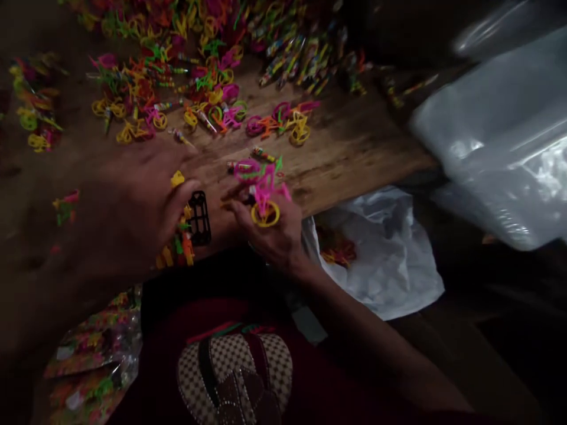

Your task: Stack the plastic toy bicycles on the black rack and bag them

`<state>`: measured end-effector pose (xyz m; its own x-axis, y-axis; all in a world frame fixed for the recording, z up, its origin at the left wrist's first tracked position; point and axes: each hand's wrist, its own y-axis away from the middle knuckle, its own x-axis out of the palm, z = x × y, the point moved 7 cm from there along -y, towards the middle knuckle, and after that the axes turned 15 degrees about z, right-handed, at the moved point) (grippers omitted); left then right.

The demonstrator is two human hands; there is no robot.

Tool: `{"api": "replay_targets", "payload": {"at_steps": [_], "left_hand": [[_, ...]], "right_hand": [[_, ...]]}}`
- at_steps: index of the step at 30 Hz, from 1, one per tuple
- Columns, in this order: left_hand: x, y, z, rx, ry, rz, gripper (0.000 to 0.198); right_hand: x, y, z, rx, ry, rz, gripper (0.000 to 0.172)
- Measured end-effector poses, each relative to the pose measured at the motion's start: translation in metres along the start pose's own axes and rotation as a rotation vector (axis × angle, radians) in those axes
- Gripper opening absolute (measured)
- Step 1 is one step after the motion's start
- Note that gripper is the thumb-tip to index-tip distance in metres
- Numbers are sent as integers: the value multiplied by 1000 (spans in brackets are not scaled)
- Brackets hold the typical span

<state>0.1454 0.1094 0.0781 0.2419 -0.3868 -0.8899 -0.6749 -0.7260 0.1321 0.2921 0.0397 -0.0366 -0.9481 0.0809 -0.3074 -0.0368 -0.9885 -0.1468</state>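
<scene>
My right hand is closed on a small pink plastic toy bicycle with a yellow wheel. Just beyond it, a printed tube lies on the wooden table. Motion smears my left hand, and its fingers are hard to make out. By its thumb is a black plastic frame piece, with small yellow, orange and green plastic pieces beside it. Whether the left hand grips any of these I cannot tell.
Colourful plastic toy parts and printed tubes lie heaped along the back of the wooden table. A white plastic bag with orange pieces inside hangs below the edge. Clear plastic wrap is at right, filled clear packets at lower left.
</scene>
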Motion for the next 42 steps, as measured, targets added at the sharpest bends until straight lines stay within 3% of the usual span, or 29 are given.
{"api": "replay_targets", "payload": {"at_steps": [3, 7, 10, 16, 27, 36, 42], "left_hand": [[16, 28, -2, 178, -323, -28, 51], [52, 39, 22, 132, -356, 42, 59], [63, 39, 30, 109, -345, 23, 60], [62, 40, 28, 122, -348, -14, 63], [62, 41, 27, 141, -396, -7, 64], [47, 35, 17, 116, -291, 47, 59], [60, 19, 13, 47, -336, 79, 55]], "right_hand": [[18, 26, -6, -102, 54, 75, 16], [43, 32, -3, -241, 158, 159, 17], [55, 29, 1, -294, 236, 175, 21], [62, 29, -4, -251, 254, 209, 26], [67, 31, 12, -370, 466, 120, 26], [73, 29, 17, -348, 555, 101, 26], [75, 32, 17, -375, 543, 88, 26]]}}
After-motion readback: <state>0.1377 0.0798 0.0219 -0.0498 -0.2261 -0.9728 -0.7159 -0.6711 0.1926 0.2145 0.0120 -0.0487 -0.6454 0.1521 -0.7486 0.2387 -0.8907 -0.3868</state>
